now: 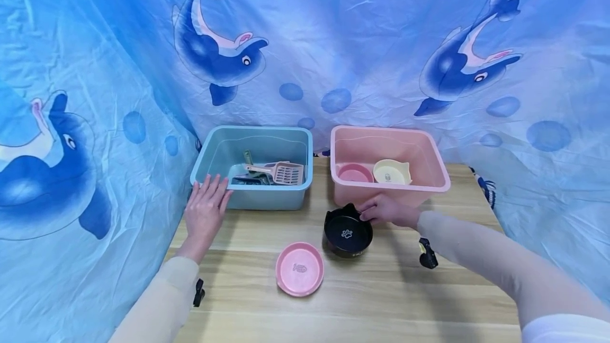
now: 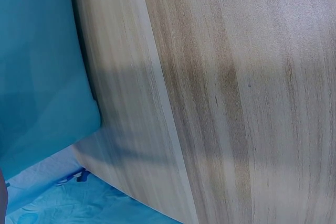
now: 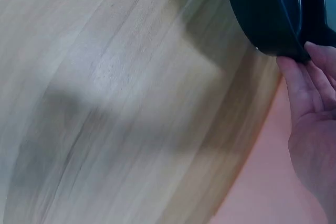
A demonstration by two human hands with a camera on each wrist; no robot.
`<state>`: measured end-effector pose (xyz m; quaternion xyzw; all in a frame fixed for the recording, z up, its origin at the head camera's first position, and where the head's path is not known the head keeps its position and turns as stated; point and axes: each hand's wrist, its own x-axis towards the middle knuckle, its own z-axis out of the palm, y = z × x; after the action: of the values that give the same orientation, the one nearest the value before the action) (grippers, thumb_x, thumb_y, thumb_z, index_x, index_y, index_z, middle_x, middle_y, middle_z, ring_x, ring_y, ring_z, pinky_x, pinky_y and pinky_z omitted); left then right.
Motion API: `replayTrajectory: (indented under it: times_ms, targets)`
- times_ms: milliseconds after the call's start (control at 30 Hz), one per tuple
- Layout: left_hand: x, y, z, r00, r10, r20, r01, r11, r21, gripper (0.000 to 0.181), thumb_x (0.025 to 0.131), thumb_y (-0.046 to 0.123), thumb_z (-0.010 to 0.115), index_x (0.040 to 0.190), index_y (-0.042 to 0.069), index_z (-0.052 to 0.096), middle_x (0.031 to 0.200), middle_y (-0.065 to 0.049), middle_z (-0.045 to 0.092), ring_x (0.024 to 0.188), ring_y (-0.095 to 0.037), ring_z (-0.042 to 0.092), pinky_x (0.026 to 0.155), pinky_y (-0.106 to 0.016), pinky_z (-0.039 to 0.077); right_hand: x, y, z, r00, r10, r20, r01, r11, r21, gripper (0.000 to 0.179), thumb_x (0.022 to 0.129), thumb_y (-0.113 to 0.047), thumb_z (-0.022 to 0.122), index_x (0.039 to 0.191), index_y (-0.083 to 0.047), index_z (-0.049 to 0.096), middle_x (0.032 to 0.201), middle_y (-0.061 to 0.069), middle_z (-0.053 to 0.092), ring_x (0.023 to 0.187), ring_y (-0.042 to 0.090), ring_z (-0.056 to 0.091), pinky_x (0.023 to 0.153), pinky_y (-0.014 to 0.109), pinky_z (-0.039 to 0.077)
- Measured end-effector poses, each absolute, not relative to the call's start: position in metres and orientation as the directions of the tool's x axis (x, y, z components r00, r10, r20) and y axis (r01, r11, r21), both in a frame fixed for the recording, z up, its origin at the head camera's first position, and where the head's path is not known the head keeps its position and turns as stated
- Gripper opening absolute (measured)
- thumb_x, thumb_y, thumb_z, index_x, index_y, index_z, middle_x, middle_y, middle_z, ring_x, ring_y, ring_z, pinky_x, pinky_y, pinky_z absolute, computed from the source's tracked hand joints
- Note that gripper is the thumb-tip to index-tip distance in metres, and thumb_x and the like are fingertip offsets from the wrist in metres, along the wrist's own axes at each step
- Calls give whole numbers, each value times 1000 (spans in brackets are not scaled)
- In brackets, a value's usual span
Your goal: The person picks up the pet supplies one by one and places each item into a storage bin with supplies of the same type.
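Observation:
My right hand (image 1: pixel 387 210) pinches the rim of a black cat-eared pet bowl (image 1: pixel 347 233) with a white paw print inside. In the right wrist view, thumb and fingers grip the edge of that bowl (image 3: pixel 268 14), which casts a shadow on the wood. The pink bin (image 1: pixel 391 188) stands just behind this hand. On the near left corner of the blue bin (image 1: pixel 267 197) rests my left hand (image 1: pixel 206 213), its fingers laid over the rim. A pink bowl (image 1: pixel 299 269) with a fishbone print sits on the table in front of the black bowl.
Inside the blue bin lie a slotted litter scoop (image 1: pixel 286 172) and other items, partly hidden. The pink bin holds a darker pink bowl (image 1: pixel 355 172) and a cream cat-eared bowl (image 1: pixel 392 172). Blue dolphin-printed curtains (image 1: pixel 305 41) stand behind and beside the wooden table (image 1: pixel 371 300).

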<state>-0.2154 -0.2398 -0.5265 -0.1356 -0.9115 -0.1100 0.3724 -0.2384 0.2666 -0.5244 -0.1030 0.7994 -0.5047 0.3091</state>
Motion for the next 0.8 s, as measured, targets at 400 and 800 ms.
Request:
replayTrajectory:
  times_ms: [400,800]
  targets:
    - [-215,-246,-527,-664,149,733,339,934,118,66,114,56,35,134,7,74,135,-22,70,129,-47,65,115,-65,46,-234,285,-437,-782,-496,-377,94,504,-859,37,96,-7,78,130,7,72,133,22,72,103,17,76,89,39,66]
    - [-215,-242,-527,-662,174,729,357,928,103,46,93,22,82,135,6,73,134,-23,69,128,-47,65,114,-65,47,-281,324,-344,-847,-425,-319,36,553,-832,37,101,-3,71,134,13,66,126,24,75,98,18,79,88,37,66]
